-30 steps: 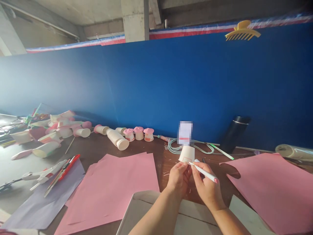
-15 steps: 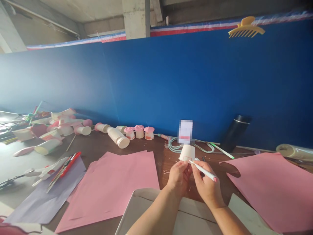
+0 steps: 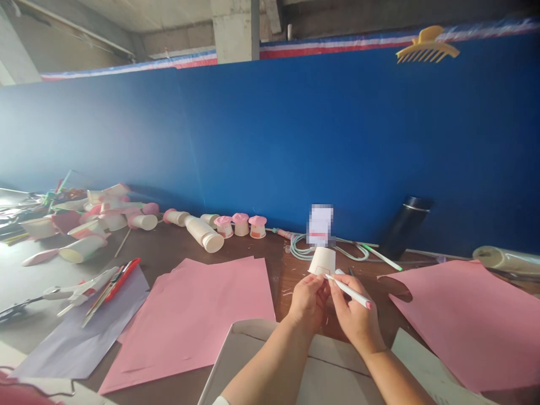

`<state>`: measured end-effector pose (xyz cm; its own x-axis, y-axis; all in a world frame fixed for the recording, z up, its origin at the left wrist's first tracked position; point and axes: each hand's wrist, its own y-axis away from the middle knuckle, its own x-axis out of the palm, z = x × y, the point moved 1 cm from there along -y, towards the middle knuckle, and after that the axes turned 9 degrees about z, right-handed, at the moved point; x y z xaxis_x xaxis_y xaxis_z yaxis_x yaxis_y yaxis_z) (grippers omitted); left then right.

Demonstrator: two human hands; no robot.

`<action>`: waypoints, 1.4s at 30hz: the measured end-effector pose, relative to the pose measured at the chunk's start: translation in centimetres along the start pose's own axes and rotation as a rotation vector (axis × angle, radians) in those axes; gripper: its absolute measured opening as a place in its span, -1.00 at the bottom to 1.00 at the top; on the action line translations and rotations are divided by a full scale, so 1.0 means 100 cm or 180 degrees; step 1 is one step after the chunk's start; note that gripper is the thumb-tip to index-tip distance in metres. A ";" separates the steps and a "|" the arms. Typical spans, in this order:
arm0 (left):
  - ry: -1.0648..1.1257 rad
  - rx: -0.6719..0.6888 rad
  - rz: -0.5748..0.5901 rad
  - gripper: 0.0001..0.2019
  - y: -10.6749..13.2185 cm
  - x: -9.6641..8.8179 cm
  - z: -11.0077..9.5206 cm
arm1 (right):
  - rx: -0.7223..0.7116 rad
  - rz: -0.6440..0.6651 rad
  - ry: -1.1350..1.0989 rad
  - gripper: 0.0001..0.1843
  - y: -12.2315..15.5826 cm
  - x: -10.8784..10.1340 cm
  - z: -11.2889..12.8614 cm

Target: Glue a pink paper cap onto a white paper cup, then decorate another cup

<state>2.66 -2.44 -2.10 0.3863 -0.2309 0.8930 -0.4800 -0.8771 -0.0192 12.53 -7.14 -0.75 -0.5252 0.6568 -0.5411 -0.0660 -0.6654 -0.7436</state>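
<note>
A white paper cup (image 3: pixel 323 259) is upside down, its rim pinched by my left hand (image 3: pixel 309 299). Faint reddish outlines show low on the cup's side. My right hand (image 3: pixel 358 320) grips a white marker pen (image 3: pixel 351 293) with a pinkish-red end, and its tip is at the cup's lower edge. My fingertips hide part of the rim, so I cannot tell whether the tip touches it. Just behind the cup stands a blurred-out white card (image 3: pixel 321 224).
Pink paper sheets (image 3: pixel 198 315) lie left, more pink paper (image 3: pixel 472 320) right. Pink-topped cups (image 3: pixel 241 225) stand at the back beside a coiled cable (image 3: pixel 301 247). A dark bottle (image 3: pixel 403 228) leans right. A red cutter (image 3: pixel 120 281) and glue gun (image 3: pixel 90 284) lie left, near piled cups (image 3: pixel 84 247).
The reddish line on the cup's side looks clearer and longer. Both hands keep their hold, and the whole view has shifted slightly.
</note>
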 end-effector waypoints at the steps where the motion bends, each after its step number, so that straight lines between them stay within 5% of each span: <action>1: -0.0003 -0.0013 0.0021 -0.83 0.000 0.000 0.000 | 0.0002 0.0012 -0.0011 -0.81 0.000 0.000 0.000; 42: -0.0063 -0.0010 -0.0068 -0.76 0.000 0.001 0.002 | -0.0025 0.0068 -0.0100 -0.85 0.005 0.002 -0.005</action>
<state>2.89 -2.53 -2.12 0.4119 -0.2203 0.8842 -0.4740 -0.8805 0.0014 12.77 -7.14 -1.42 -0.5529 0.6308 -0.5444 -0.0479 -0.6764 -0.7350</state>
